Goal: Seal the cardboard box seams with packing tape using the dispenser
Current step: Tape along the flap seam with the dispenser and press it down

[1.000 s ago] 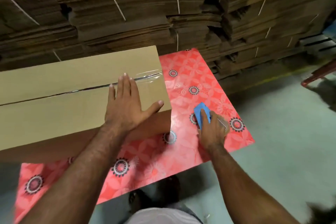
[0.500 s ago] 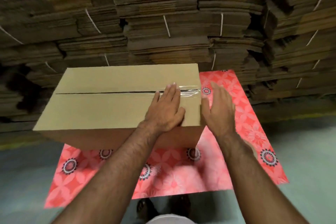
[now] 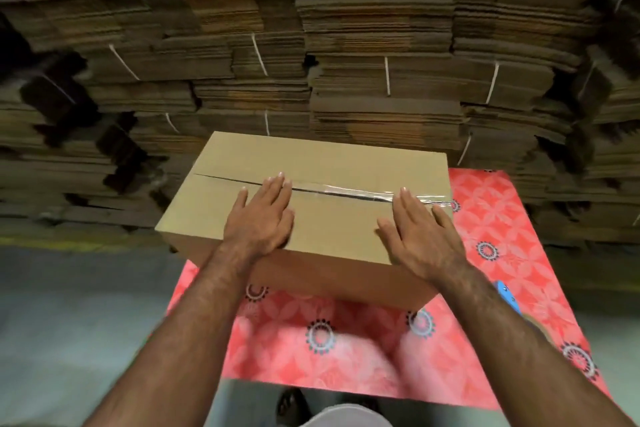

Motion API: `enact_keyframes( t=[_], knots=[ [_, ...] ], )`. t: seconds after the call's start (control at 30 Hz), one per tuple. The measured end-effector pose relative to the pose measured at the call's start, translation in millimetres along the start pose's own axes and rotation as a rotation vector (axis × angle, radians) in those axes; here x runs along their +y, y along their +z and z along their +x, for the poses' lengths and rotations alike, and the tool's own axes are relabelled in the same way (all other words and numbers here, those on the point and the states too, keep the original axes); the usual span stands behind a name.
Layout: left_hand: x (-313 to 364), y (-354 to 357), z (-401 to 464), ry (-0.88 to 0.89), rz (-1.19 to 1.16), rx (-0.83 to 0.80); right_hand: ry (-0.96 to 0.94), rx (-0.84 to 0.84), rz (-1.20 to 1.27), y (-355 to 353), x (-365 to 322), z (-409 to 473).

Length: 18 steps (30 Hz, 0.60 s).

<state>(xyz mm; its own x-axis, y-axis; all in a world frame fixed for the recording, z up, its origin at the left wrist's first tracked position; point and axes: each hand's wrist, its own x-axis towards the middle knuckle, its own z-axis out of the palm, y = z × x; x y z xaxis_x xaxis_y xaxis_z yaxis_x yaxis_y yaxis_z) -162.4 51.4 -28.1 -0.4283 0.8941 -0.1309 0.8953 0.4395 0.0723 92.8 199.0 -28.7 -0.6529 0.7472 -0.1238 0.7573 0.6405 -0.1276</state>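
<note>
Two hands lay open and flat on the box, left hand and right hand holding nothing. Its seam ran crosswise at their fingertips, taped only between them; the dispenser lay behind the right wrist, nearer that hand.

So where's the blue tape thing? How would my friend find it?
Start at the red flowered mat under the cardboard box. Look just beside the right hand's forearm: the blue dispenser peeks out there, the only blue thing around.
</note>
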Motion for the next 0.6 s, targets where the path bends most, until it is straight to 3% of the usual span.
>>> enact_keyframes(
  t=[0.13,0.27,0.33,0.6],
  knots=[
    [-17.2,-8.4,-1.2,0.005,-0.088,-0.011,0.095,-0.054,0.050,-16.6,-54.7,16.4],
    [-25.3,-2.5,-0.2,0.060,-0.110,0.007,-0.231,-0.137,0.194,-21.2,-161.5,48.5],
    [-29.2,2.7,-1.4,0.062,-0.041,-0.023,-0.273,-0.167,0.241,-11.6,-189.0,53.7],
    [-29.6,9.9,1.7,0.029,-0.050,0.039,-0.138,-0.089,0.096,9.3,-117.2,39.1]
  ],
)
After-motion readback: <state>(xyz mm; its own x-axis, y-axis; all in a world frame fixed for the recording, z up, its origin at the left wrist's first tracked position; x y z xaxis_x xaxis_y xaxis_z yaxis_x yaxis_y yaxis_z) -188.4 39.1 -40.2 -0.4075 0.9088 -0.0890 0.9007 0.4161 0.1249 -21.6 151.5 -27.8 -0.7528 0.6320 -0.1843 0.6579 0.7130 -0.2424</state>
